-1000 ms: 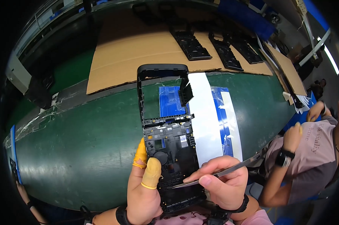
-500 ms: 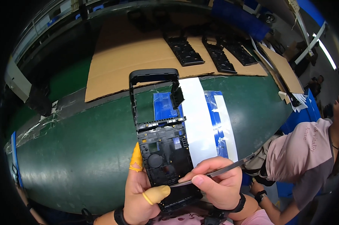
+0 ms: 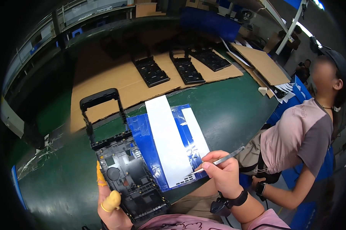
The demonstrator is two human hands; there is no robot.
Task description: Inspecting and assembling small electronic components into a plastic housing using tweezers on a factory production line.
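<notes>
My left hand [image 3: 111, 209], with yellow finger cots on thumb and a finger, grips a black plastic housing [image 3: 121, 174] by its left edge. The housing has an open frame with a handle-like top and a body with ribs and small brass-coloured inserts. In my right hand [image 3: 223, 172] are metal tweezers [image 3: 228, 156], pinched between thumb and fingers. Their tips are at the lower end of a white sheet [image 3: 167, 142], beside rows of small black rectangular pieces [image 3: 185, 179]. Whether the tips hold a piece is too small to tell.
Under the sheet lies a blue taped board [image 3: 142, 132] on the green table [image 3: 54, 174]. Farther off, several similar black housings [image 3: 152, 71] rest on brown cardboard [image 3: 100, 113]. A co-worker [image 3: 295, 134] is close on the right, near leaning cardboard pieces [image 3: 261, 65].
My right hand has moved the tweezers from over the housing to the black pieces on the white sheet. The housing has shifted left and lower in my left hand; the view has turned rightward.
</notes>
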